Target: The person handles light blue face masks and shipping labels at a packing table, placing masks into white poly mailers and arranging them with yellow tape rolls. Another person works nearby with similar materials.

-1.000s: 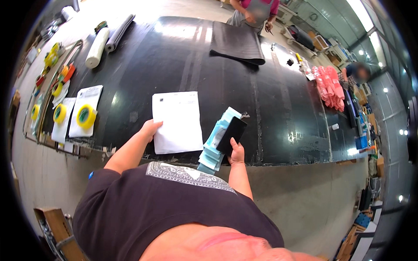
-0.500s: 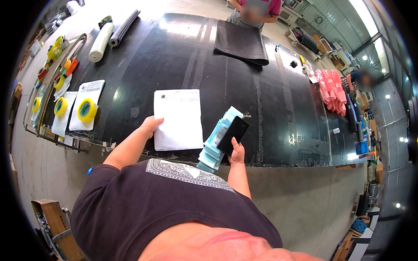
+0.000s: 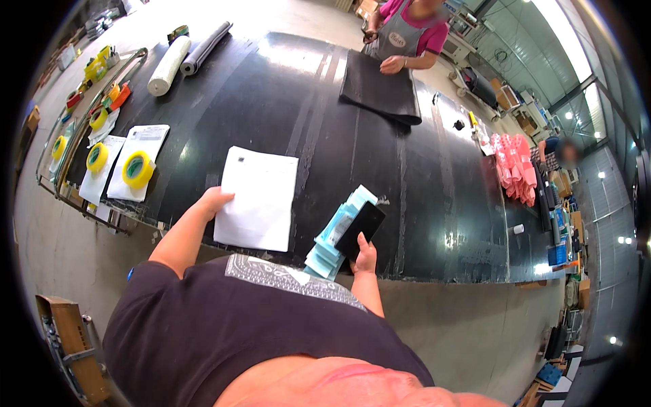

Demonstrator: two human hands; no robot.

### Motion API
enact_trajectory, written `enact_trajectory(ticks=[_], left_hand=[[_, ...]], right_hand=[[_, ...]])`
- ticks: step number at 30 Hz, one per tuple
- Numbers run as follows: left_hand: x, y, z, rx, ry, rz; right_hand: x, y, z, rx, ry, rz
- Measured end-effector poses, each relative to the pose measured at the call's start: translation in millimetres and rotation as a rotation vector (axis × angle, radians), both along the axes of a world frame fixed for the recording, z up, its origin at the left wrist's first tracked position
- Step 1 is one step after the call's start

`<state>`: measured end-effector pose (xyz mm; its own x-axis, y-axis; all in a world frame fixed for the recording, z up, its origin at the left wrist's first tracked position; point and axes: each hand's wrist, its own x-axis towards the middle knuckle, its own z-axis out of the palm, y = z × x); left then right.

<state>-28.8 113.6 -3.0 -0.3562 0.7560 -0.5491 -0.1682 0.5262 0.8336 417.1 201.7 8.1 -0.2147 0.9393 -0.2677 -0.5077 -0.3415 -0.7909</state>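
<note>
White paper sheet (image 3: 258,199) is pinned flat by the left hand (image 3: 215,201); a black card (image 3: 360,230) is gripped by the right hand (image 3: 365,258) over the turquoise stack (image 3: 337,234), apparently not yet laid down.

White sheet (image 3: 258,198), light-blue stack (image 3: 334,236), black phone (image 3: 360,229), yellow tape rolls (image 3: 137,169).

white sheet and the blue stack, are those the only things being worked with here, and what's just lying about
In hand:
left hand on the white sheet
right hand holding a black card against the light blue stack

Lying about:
yellow tape rolls
white roll
pink pile
dark mat, under another person's hand
</note>
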Motion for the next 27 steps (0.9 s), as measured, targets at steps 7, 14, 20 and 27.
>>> enact_trajectory(ticks=[7,14,20,27], left_hand=[[-12.7,-7.7,14.1,-0.085,-0.107,0.055],[-20.0,-5.8,0.1,-0.149,-0.082,0.03],[-12.8,-8.7,15.0,-0.119,-0.101,0.046],[-11.3,-9.8,23.7,-0.117,-0.093,0.035]], right_hand=[[0.5,0.7,-1.3,-0.015,0.002,0.0],[-2.3,-1.8,3.5,-0.022,0.013,-0.022],[-2.6,-5.1,6.6,-0.007,-0.014,-0.042],[-5.4,-4.4,9.5,-0.011,-0.008,-0.018]])
